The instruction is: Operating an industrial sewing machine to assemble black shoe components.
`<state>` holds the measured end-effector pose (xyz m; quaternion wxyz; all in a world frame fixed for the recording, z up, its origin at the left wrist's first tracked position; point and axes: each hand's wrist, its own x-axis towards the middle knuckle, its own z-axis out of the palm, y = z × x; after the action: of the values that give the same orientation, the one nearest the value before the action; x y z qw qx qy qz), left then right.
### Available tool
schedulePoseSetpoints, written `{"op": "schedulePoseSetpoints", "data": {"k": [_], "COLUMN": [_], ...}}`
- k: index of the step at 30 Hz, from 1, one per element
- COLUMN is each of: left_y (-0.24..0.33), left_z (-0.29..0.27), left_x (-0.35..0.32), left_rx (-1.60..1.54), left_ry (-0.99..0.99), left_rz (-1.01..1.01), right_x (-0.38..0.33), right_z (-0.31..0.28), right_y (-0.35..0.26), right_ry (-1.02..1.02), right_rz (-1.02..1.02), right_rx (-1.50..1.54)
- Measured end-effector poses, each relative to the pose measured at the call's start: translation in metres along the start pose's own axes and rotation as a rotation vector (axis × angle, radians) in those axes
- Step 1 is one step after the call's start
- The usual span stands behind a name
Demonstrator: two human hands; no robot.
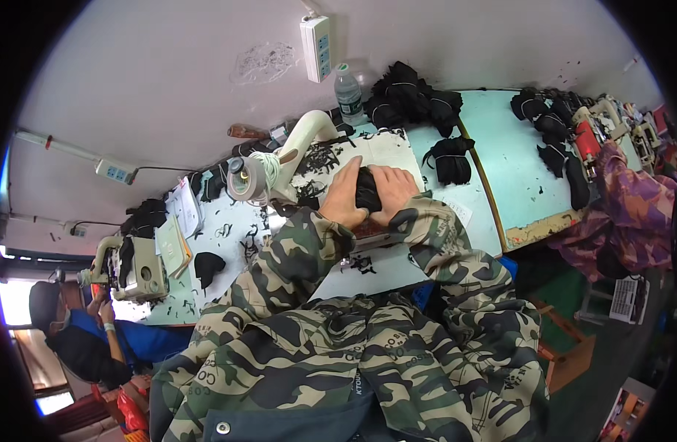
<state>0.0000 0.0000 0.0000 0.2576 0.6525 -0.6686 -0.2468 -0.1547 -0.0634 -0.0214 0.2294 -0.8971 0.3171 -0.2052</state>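
Note:
A bundle of black fabric (367, 190) is squeezed between my two hands, above the white worktop in front of me. My left hand (342, 199) presses it from the left, fingers together and pointing away. From the other side my right hand (393, 188) closes over it, fingers bent toward the bundle. The palms and the bundle's underside are hidden. Just left of my hands stands a cream machine (307, 146) with a curved arm, a round end and pale cord wound near it. Black scraps (324, 158) lie around its base.
Tied black bundles (450, 160) lie to the right, with a larger pile (405, 92) behind. A plastic bottle (348, 94) stands by the wall. At left, a person (81, 331) sits at a sewing machine (136, 269). Another person's patterned sleeve (626, 191) shows at right.

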Motion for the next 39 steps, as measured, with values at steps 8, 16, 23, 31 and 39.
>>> {"op": "schedulePoseSetpoints", "data": {"k": [8,16,23,31,39], "left_y": [0.022,0.036,0.067,0.019,-0.069], "left_z": [0.041,0.044,0.009,-0.053,-0.048], "left_x": [0.042,0.043,0.021,-0.086,-0.152], "left_rx": [0.078,0.277,0.141,-0.793,-1.168], "left_ry": [0.18,0.278,0.081,-0.053,-0.405], "left_rz": [0.109,0.086,0.179,-0.386,-0.603], "right_x": [0.003,-0.001,-0.022,-0.042,0.051], "right_z": [-0.038,-0.033,-0.04,0.02,0.008], "right_y": [0.061,0.065,0.047,-0.055,-0.048], "right_ry": [-0.059,0.049,-0.11,-0.537,-0.551], "right_rz": [-0.052,-0.088,0.015,0.094,0.22], "right_rx": [-0.038,-0.129,0.365,1.227,0.076]}}
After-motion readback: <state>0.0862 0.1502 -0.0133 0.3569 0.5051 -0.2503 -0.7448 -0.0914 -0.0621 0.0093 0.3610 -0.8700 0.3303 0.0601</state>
